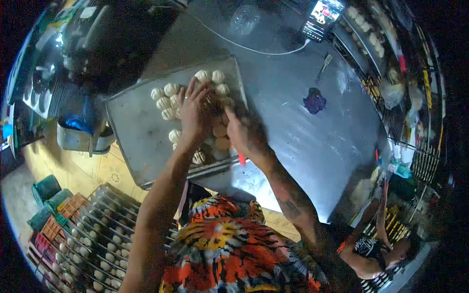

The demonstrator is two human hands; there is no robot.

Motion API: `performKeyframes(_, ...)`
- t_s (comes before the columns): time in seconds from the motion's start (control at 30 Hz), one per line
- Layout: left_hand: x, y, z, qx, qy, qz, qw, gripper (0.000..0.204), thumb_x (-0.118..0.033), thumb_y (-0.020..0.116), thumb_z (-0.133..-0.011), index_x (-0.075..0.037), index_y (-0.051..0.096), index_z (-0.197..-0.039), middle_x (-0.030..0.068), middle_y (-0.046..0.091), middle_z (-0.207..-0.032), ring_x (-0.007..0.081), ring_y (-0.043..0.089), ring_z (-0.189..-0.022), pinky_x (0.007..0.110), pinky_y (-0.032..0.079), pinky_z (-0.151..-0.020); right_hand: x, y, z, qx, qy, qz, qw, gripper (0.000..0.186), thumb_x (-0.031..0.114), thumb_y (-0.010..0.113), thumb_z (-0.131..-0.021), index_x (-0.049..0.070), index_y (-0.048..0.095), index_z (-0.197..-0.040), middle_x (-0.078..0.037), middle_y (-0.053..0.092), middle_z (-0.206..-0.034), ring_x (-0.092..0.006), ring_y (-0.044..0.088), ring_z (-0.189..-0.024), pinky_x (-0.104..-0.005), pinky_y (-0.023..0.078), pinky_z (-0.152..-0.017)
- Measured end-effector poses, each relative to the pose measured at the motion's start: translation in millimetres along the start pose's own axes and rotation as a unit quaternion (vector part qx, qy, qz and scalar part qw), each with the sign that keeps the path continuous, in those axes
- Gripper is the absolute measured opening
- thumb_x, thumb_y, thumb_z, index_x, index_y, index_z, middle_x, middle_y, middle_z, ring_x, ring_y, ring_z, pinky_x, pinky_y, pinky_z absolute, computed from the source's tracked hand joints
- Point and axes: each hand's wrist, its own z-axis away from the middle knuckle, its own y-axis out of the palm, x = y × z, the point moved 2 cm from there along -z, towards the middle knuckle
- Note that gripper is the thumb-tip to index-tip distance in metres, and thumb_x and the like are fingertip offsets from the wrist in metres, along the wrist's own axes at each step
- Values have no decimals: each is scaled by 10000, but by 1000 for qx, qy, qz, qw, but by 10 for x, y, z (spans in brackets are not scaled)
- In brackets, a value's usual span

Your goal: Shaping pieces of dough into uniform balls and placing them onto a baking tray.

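Note:
A wide metal baking tray lies in front of me, carrying pale round dough balls in short rows, many marked with dark stripes. My left hand reaches over the tray, fingers spread and resting among the balls. My right hand is closed at the tray's right edge, its forefinger pointing toward the balls. A red handle end sticks out below that hand; the rest of the tool is hidden. Smooth unstriped balls sit in shadow between my hands.
Right of the tray, the grey metal table bears a purple lump, a brush-like tool and a lit phone on a white cable. A rack of dough balls stands lower left. Another person works at lower right.

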Motion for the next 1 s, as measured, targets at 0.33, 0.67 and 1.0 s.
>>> performKeyframes(0.33,-585,-159,834,112,22,-21,993,413,-277,648,-821,-164,693,-1215,-3,602,-1403,272,380,-1452,480,219,-1181,-216,351,238,-153,-73,-187,968,560,111,571,-913,95,471,-1464,-145,695,-784,-312,619,-579,-417,475,-525)
performKeyframes(0.67,-576,-46,974,98,-6,3,995,402,-302,607,-849,-158,693,-1214,-5,605,-1401,271,384,-1450,486,206,-1181,-149,198,713,-139,-64,-174,973,534,95,579,-916,25,476,-1435,-176,717,-937,-322,644,-640,-403,504,-559)
performKeyframes(1.0,-514,-44,1042,43,-4,25,999,432,-283,639,-814,-152,673,-1225,0,595,-1406,285,390,-1442,502,252,-1168,-31,394,1032,-120,-67,-68,988,560,69,593,-879,3,476,-1423,-238,700,-999,-340,680,-742,-417,526,-593)
